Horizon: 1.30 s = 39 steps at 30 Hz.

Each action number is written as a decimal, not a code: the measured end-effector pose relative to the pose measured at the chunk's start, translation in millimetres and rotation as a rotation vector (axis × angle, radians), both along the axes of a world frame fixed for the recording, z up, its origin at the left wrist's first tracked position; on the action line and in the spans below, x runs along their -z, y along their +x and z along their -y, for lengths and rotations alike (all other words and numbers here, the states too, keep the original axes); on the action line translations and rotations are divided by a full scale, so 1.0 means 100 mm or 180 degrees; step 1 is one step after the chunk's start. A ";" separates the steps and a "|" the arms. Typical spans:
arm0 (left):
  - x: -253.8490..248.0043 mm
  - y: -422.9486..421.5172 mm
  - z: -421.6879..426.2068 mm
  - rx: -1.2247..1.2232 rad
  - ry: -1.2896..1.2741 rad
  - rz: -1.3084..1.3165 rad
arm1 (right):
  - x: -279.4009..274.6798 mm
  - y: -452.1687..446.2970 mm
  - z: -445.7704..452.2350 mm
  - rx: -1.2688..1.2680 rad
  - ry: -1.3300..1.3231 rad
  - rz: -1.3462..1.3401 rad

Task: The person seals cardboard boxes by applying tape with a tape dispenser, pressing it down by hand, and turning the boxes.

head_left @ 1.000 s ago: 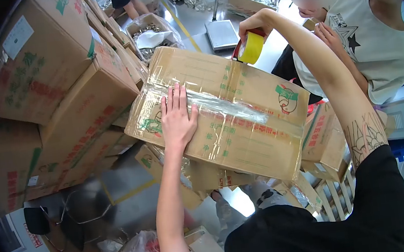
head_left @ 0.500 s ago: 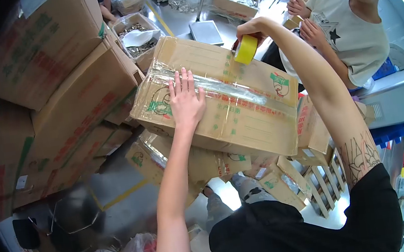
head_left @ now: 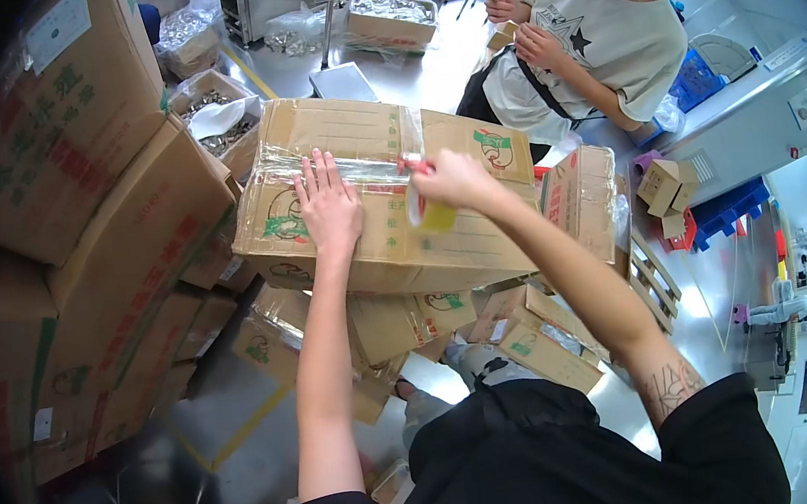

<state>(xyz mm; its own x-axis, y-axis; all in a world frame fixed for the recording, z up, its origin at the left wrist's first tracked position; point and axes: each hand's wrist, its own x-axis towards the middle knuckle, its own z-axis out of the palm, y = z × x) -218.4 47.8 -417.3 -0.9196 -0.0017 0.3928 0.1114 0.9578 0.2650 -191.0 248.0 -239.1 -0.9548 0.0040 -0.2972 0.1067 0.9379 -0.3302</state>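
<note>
A large cardboard carton (head_left: 363,247) with clear tape along its top seam lies in front of me, on top of other cartons. My left hand (head_left: 328,206) presses flat on its upper face, fingers stretched out over the taped seam. Near the middle of the same face, my right hand (head_left: 455,181) is wrapped round a tape dispenser (head_left: 433,214) with a red handle and a yellowish roll, smeared by motion. From the far edge of the carton a shiny strip of clear tape (head_left: 411,132) runs across the top toward the dispenser.
Tall stacked cartons (head_left: 108,228) rise on my left. Beyond the carton are a floor scale (head_left: 342,82) and an open box of metal parts (head_left: 209,105). A co-worker (head_left: 589,38) stands at the far right. A wooden pallet (head_left: 653,282) and more cartons lie at right.
My right hand has brought the tape dispenser from the carton's far edge toward me, across the top, and a strip of tape now lies there. My left hand stays flat on the carton.
</note>
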 end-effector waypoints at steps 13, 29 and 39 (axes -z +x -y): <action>0.01 -0.01 0.02 0.0084 -0.0081 -0.0055 | 0.20 2.45 0.69 -0.0151 -0.0339 -0.0013; 0.07 -0.05 0.01 0.0165 -0.0118 -0.0186 | 0.99 2.93 0.58 0.0077 -0.0524 0.0268; 0.05 -0.03 -0.02 0.0156 -0.0131 -0.0126 | 1.32 1.47 0.42 0.0187 -0.1380 0.3821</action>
